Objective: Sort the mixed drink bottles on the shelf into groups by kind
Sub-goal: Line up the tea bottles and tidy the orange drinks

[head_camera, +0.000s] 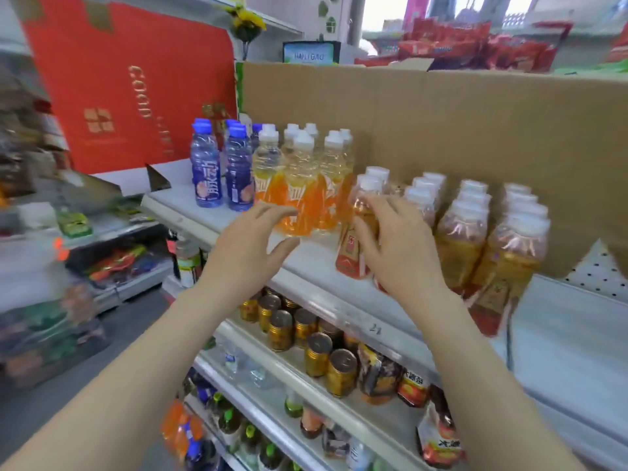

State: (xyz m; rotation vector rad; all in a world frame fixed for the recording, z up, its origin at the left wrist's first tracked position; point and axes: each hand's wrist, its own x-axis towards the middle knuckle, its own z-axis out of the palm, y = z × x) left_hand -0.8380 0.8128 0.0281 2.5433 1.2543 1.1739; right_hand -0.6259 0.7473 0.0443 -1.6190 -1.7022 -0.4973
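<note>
Gripping the full tea bottle (349, 256) round its waist with our right hand (397, 246), left hand (248, 246) open, we judge it heavy, stiff and slippery.

Signs I could read:
- red box (102, 62): gold "GOOD", rest too blurry
- small sign (311, 53) at back: "HAILIGAO", roughly
- blue bottle (206, 171) label: white "脉动"
- shelf edge (360, 321): handwritten "21"
- other labels were unreadable

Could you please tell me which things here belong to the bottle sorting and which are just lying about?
Job: blue-capped bottles; orange-label bottles; amber tea bottles; top shelf; left hand; right hand.
Lying about: gold cans below; red carton; cardboard sheet; snack packets.
</note>
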